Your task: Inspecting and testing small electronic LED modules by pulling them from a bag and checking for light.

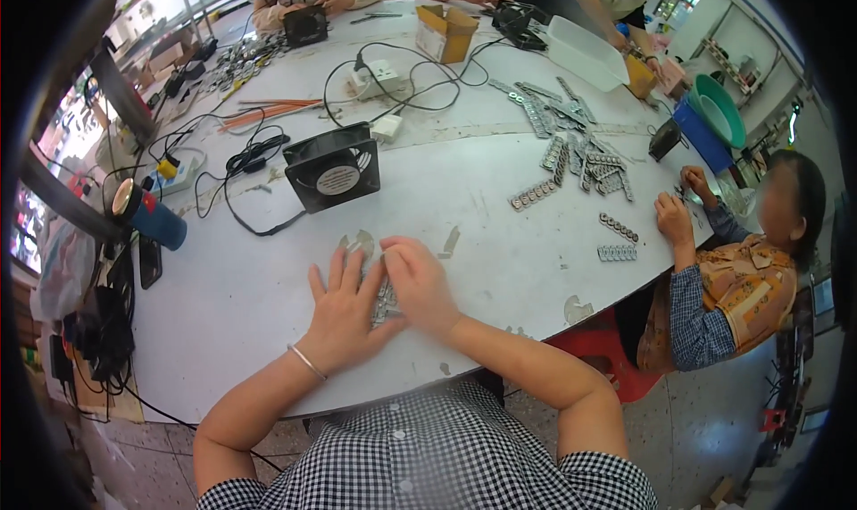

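Note:
On the white table my left hand (344, 313) lies flat with its fingers spread, its thumb edge beside a small metal strip (385, 303) with a row of round shapes. My right hand (420, 282) is closed over the strip's right side, thumb and fingers pinched. What those fingers hold is hidden and a little blurred. Both hands partly cover the strip. Just beyond my fingertips stands a black square fan (333, 167) with a pale round label, its cable running left.
Similar metal strips (571, 121) lie heaped at the far right. A blue cup (150, 214) and a phone (150, 261) sit at the left edge. Cables surround a white power strip (376, 79). A co-worker's hands (676, 217) work at the right; other people sit across the table.

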{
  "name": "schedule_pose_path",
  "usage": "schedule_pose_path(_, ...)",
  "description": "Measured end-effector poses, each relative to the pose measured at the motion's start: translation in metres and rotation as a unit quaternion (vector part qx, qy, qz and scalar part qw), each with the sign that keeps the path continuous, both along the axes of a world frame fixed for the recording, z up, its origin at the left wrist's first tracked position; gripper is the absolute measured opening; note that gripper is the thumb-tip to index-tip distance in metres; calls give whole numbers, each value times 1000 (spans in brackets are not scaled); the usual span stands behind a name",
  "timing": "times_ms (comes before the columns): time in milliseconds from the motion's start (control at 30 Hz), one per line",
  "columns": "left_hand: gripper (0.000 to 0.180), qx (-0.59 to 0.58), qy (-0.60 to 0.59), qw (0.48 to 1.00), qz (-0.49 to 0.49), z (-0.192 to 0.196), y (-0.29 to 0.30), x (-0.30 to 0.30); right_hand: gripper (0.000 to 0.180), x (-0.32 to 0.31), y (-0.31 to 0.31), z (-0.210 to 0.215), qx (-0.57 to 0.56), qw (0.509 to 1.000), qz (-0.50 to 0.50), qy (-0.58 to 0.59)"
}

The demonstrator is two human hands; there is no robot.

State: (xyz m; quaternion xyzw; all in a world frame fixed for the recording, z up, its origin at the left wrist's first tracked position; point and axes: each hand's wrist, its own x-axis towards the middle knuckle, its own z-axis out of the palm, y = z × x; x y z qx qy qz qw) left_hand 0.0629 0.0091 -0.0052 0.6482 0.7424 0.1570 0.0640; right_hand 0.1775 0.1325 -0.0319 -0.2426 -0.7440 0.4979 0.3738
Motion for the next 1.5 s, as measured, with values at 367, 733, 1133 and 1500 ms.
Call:
schedule_pose_path(367,73,18,80,982,-168,0,-10,17,11,74,90,-16,347,910,-115,-197)
schedule_pose_path(733,64,41,82,984,-152,11,-30,-19,7,106,23,26,200,969,6,-146)
schedule_pose_path(1133,41,-42,-35,998,-16,12,128,33,6,87,-36,3,360,927,-11,-109)
schedule_pose_path(1500,15,49,87,991,-83,-9,115,48,9,100,-33,-4,205,977,0,-60)
